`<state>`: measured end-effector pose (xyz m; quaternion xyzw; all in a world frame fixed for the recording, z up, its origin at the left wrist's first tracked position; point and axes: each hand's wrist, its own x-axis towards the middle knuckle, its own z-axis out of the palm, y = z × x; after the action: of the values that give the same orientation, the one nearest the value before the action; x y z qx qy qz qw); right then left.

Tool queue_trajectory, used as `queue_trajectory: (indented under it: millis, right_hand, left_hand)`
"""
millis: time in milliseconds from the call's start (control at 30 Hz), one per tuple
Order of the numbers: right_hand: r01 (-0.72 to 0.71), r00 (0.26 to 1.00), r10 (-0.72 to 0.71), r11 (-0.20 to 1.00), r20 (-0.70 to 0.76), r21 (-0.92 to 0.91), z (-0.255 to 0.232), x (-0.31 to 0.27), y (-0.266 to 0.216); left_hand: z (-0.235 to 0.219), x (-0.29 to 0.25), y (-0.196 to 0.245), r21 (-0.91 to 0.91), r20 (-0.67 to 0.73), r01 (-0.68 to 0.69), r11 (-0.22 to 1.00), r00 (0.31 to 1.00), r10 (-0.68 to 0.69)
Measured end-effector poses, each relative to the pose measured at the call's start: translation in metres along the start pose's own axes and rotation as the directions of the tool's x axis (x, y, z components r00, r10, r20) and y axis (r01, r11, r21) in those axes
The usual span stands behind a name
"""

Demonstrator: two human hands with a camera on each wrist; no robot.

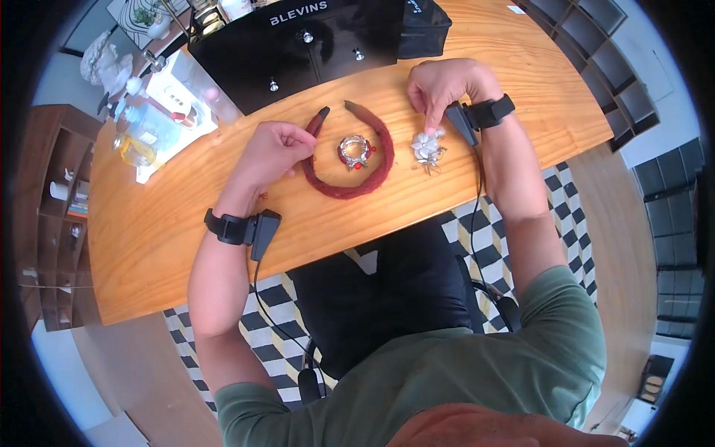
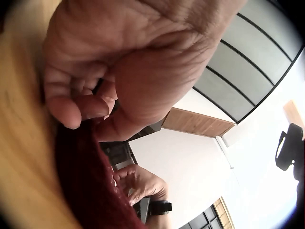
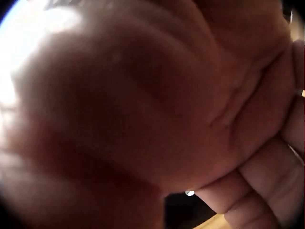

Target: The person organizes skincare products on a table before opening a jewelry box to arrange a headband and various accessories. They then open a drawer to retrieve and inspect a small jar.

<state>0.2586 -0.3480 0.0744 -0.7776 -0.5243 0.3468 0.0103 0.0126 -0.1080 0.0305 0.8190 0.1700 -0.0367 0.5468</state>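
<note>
Band (image 1: 384,146), one, curves lengthwise, ends toward box (image 1: 290,59); left hand (image 1: 269,155) pinches it, right hand (image 1: 452,83) one flower (image 1: 427,145); one ring (image 1: 357,159) inside.

Fuzzy red cloth band (image 1: 344,191); smooth, glossy wooden table (image 1: 298,238).

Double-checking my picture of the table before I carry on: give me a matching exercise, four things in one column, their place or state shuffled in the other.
Things
1. Dark red band
2. Silver ring-shaped piece
3. White flower ornament
4. Black drawer box

Place or state
A. Lies inside an open curve, with red beads on it
B. Bears the word BLEVINS
C. Pinched at one side by the left hand
D. At the fingertips of the right hand

Right pairs: 1-C, 2-A, 3-D, 4-B
</note>
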Motion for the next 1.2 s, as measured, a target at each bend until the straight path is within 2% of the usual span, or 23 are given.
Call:
queue_trajectory:
  millis: [133, 200, 333, 433, 500, 667, 767, 800, 867, 900, 933, 1000, 1033, 1067, 1100, 1133, 1167, 1200]
  right_hand:
    - [0.006, 0.998, -0.011, 0.996, 0.059, 0.092, 0.007, 0.005, 0.003]
    - [0.114, 0.993, -0.117, 0.983, 0.014, 0.141, 0.012, 0.01, 0.014]
    - [0.162, 0.981, -0.185, 0.947, 0.059, 0.276, 0.007, 0.011, 0.017]
    - [0.204, 0.975, -0.222, 0.923, 0.019, 0.326, 0.002, 0.002, 0.013]
    - [0.173, 0.98, -0.198, 0.847, -0.004, 0.502, -0.002, -0.002, 0.015]
    - [0.247, 0.969, -0.213, 0.806, -0.126, 0.537, -0.004, -0.008, 0.023]
    - [0.453, 0.886, -0.286, 0.703, -0.366, 0.548, -0.008, -0.016, 0.019]
    - [0.455, 0.885, -0.291, 0.704, -0.364, 0.545, -0.008, -0.016, 0.017]
    - [0.636, 0.762, -0.307, 0.52, -0.57, 0.571, -0.01, -0.013, 0.012]
    - [0.702, 0.709, -0.334, 0.411, -0.621, 0.581, -0.011, -0.008, 0.007]
    - [0.705, 0.708, -0.345, 0.408, -0.616, 0.581, -0.01, -0.003, 0.002]
    - [0.793, 0.588, -0.245, 0.362, -0.771, 0.49, -0.001, 0.007, -0.015]
    - [0.811, 0.541, -0.223, 0.392, -0.811, 0.434, 0.001, 0.01, -0.025]
    - [0.815, 0.541, -0.236, 0.384, -0.807, 0.434, 0.008, 0.014, -0.038]
    - [0.848, 0.432, -0.226, 0.432, -0.873, 0.308, 0.017, 0.015, -0.053]
    - [0.861, 0.315, -0.22, 0.476, -0.923, 0.18, 0.024, 0.017, -0.065]
    - [0.86, 0.303, -0.271, 0.492, -0.914, 0.139, 0.03, 0.018, -0.069]
    - [0.858, 0.246, -0.338, 0.513, -0.908, 0.041, 0.034, 0.018, -0.076]
  left_hand:
    - [0.001, -0.002, 0.003, -0.01, 0.001, -0.018, 1.0, 1.0, 0.018]
    - [0.001, -0.001, 0.002, -0.026, 0.009, 0.003, 1.0, 1.0, -0.003]
    - [0.0, -0.001, 0.003, -0.011, 0.01, 0.014, 1.0, 1.0, -0.013]
    - [0.001, -0.005, 0.003, -0.005, 0.002, 0.0, 1.0, 1.0, 0.0]
    - [0.001, -0.002, 0.001, -0.042, 0.028, -0.021, 0.999, 0.999, 0.023]
    - [0.0, 0.0, -0.003, -0.067, 0.042, -0.031, 0.997, 0.999, 0.034]
    - [0.0, -0.001, -0.002, -0.075, 0.044, -0.021, 0.997, 0.999, 0.024]
    - [0.0, -0.002, -0.001, -0.08, 0.043, -0.007, 0.997, 0.999, 0.011]
    - [0.0, -0.004, 0.004, -0.037, 0.013, -0.024, 0.999, 1.0, 0.024]
    - [0.0, -0.005, 0.005, 0.008, -0.011, -0.038, 0.999, 0.999, 0.038]
    - [0.0, -0.005, 0.005, 0.007, -0.023, -0.033, 0.999, 0.999, 0.033]
    - [0.001, -0.004, 0.006, -0.023, -0.093, -0.131, 0.991, 0.987, 0.128]
    - [0.001, -0.003, 0.005, -0.022, -0.105, -0.125, 0.992, 0.987, 0.122]
    - [0.0, -0.001, 0.004, -0.226, -0.055, -0.13, 0.965, 0.991, 0.12]
    - [0.0, -0.002, 0.004, -0.42, -0.01, -0.123, 0.899, 0.991, 0.131]
    - [-0.001, -0.005, 0.007, -0.417, -0.025, -0.123, 0.901, 0.992, 0.124]
    - [-0.001, -0.008, 0.013, -0.538, 0.033, -0.065, 0.84, 0.995, 0.099]
    - [-0.001, -0.011, 0.016, -0.647, 0.094, -0.003, 0.762, 0.992, 0.083]
